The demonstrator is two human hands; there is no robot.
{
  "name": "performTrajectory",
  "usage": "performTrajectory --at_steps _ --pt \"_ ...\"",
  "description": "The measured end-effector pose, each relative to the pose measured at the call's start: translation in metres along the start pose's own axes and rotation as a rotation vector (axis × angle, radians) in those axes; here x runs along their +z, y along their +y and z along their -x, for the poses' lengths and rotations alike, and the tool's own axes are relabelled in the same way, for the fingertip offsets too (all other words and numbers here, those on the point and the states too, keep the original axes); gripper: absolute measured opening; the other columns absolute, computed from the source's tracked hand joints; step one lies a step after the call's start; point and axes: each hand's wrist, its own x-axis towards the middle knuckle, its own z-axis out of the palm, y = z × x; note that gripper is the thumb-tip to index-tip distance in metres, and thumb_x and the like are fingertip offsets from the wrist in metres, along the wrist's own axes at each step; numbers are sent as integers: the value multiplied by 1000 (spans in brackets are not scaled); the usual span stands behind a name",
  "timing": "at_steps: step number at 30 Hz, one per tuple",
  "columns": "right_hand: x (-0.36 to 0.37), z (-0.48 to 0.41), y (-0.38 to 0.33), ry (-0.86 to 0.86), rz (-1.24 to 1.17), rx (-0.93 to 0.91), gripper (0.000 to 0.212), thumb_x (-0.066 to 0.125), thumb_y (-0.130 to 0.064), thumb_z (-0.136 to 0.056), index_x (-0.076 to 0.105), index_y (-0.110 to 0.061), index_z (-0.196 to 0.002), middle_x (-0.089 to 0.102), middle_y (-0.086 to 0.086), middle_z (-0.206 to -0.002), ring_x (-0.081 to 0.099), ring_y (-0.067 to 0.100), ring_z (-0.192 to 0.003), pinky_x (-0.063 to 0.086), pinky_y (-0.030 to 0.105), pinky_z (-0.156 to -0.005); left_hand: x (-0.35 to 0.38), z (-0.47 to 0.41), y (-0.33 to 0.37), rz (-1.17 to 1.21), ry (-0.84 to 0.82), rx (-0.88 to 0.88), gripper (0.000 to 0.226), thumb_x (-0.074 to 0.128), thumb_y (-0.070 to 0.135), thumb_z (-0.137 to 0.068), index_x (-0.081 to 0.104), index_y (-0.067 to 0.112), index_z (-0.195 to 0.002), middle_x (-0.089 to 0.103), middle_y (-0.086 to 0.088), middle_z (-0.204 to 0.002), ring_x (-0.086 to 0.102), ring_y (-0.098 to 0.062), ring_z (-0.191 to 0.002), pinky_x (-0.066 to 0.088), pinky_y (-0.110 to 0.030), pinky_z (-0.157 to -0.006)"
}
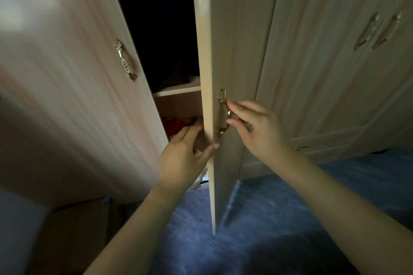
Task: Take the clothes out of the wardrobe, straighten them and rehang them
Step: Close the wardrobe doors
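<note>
Fingers [235, 106] and thumb of the right hand [257, 131] pinch the brass handle [224, 113] on the right door [237, 51] of the wardrobe [335, 73], while the left hand [183, 156] clasps that door's free edge, fingers behind, thumb in front. With the left door [67, 73] also ajar, the clothes are mostly lost in the dark interior, only a red cloth [176, 123] showing beneath the shelf [176, 91]. Garments should be light, limp and apt to snag, so take hung ones by the hanger or shoulders, not a sleeve.
</note>
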Motion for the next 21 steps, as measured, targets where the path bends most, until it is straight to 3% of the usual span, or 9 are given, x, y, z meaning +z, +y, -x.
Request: performTrajectory --at_steps 3,8,13,17,21 --pt "25 -17 -1 -33 -19 -32 43 68 -10 -81 59 -7 -123 67 9 -106 66 21 -86 51 28 -77 -9 -12 -19 -2 44 -82 36 64 41 -84 60 21 -114 65 5 -105 62 -16 -93 53 -34 -74" --pt "61 -61 2 -7 0 -25 43 73 -18 -76 64 -12 -118 56 14 -127 59 27 -110 47 35 -93 -27 -44 -55 -20 83 -122 16 63 36 -87 60 23 -93 66 6 -93 62 -15 -83 51 -34 -66" --pt "91 -104 11 -75 23 10 83 81 -30 -68 41 -15 -140 23 15 -152 27 26 -139 30 35 -111 -37 -78 -98 -90 169 -85 24 68 35 -83 64 19 -100 68 2 -96 62 -23 -86 49 -33 -65" --pt "129 -129 20 -61 99 -53 78 77 -30 -75 39 -13 -141 12 24 -152 17 36 -141 21 44 -115 -36 -110 -133 -102 271 -60 39 71 37 -80 62 18 -113 64 -2 -112 60 -28 -98 47 -34 -74" --pt "162 -146 31 -36 186 -61 72 67 -34 -83 34 -14 -143 5 23 -153 9 40 -141 9 37 -117 -37 -140 -164 -149 343 -34 63 64 49 -81 48 19 -134 45 -10 -139 40 -31 -129 38 -44 -101"
